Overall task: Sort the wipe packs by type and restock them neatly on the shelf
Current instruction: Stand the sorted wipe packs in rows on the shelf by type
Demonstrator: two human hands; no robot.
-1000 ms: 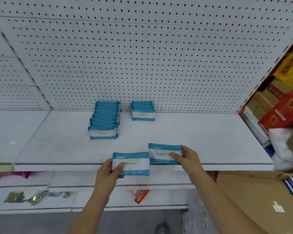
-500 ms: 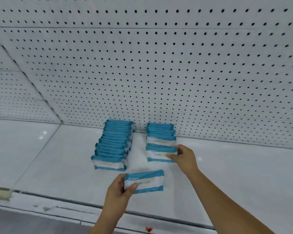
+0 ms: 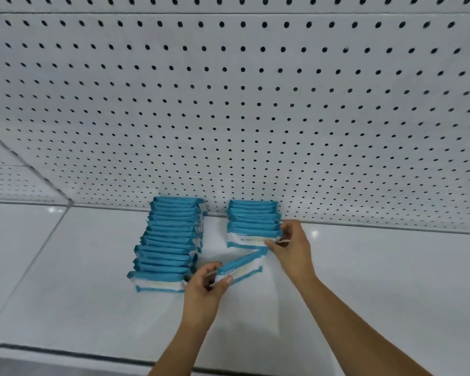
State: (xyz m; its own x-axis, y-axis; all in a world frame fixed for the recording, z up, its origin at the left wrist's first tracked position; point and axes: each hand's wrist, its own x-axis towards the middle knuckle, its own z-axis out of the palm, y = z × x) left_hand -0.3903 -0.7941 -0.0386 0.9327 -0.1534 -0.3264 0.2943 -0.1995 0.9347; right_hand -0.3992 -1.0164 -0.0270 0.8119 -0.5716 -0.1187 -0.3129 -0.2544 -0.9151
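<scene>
Two rows of blue-and-white wipe packs stand on the white shelf (image 3: 364, 280) against the pegboard: a long left row (image 3: 168, 240) and a shorter right row (image 3: 251, 222). My right hand (image 3: 291, 244) pinches the right end of the front pack (image 3: 246, 241) of the right row. My left hand (image 3: 208, 283) grips the left end of a loose wipe pack (image 3: 242, 268), held tilted just in front of the right row, between the two rows.
The white pegboard back wall (image 3: 255, 104) rises right behind the rows. The shelf's front edge (image 3: 65, 354) runs along the bottom. A neighbouring shelf bay (image 3: 17, 240) lies to the left.
Both hands moved deeper onto the shelf. The right hand set its pack at the front of the right row. The left hand carried its pack up toward that row, now tilted.
</scene>
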